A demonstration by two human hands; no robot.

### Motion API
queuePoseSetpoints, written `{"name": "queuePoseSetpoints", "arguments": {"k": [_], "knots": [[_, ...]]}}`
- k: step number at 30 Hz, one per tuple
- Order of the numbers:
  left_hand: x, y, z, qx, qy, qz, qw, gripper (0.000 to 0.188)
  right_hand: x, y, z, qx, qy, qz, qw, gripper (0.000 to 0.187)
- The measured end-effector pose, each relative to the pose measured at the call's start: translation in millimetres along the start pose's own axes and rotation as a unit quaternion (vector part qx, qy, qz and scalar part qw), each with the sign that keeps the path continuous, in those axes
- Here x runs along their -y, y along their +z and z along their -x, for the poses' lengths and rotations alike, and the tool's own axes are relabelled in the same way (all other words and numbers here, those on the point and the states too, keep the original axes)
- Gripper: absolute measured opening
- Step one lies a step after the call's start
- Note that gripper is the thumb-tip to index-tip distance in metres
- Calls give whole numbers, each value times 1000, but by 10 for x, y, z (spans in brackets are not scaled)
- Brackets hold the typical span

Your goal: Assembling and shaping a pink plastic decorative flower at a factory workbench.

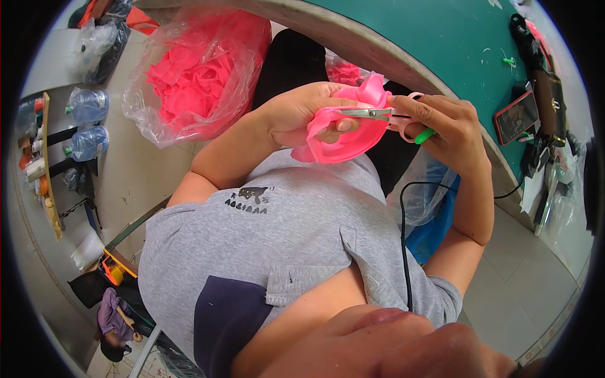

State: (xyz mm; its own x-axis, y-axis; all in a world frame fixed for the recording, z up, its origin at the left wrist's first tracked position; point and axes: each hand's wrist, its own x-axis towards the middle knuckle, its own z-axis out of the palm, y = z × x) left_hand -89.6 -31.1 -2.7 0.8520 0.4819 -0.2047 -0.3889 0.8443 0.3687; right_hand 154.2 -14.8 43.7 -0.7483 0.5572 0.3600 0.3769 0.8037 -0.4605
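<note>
My left hand (299, 113) is closed on a bright pink, soft-looking ring-shaped piece (353, 148), which is held up above my lap. In my right hand (450, 123) is a pair of scissors (377, 114) with pale pink handles, my fingers through the loops. Its metal blades point left, lie along the pink piece's upper edge and look nearly closed. A small green piece (425, 135) shows by the fingers of my right hand; its kind I cannot make out.
A clear plastic bag (154, 126) full of pink pieces stands left of my legs. Ahead is a green-topped table (409, 38) with a phone (517, 118) and a brown bag (549, 104) at its right. A black cable (403, 233) hangs past my right arm. Another person (115, 318) is at lower left.
</note>
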Motion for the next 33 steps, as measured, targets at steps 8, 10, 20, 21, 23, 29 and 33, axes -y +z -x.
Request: {"name": "queuePoseSetpoints", "arguments": {"k": [8, 10, 20, 21, 23, 29, 33], "knots": [[-5, 48, 4, -60, 38, -27, 997, 20, 33, -99, -14, 20, 68, -33, 997, 41], [21, 26, -23, -111, 70, -67, 989, 24, 12, -108, -8, -29, 90, -53, 994, 38], [121, -157, -184, -92, 161, -78, 980, 19, 179, 347, -268, -97, 112, -176, 973, 39], [113, -187, -183, -55, 156, -59, 984, 20, 145, 380, -278, -114, 89, -152, 978, 41], [97, -140, -194, -104, 149, -52, 982, 20, 135, 384, -298, -129, 65, -127, 981, 42], [17, -343, -188, -173, 200, -36, 964, 20, 211, 292, -93, -120, 186, -289, 932, 27], [-63, -370, -85, -209, 215, -31, 954, 17, 143, 223, 207, -22, 211, -355, 910, 26]]}}
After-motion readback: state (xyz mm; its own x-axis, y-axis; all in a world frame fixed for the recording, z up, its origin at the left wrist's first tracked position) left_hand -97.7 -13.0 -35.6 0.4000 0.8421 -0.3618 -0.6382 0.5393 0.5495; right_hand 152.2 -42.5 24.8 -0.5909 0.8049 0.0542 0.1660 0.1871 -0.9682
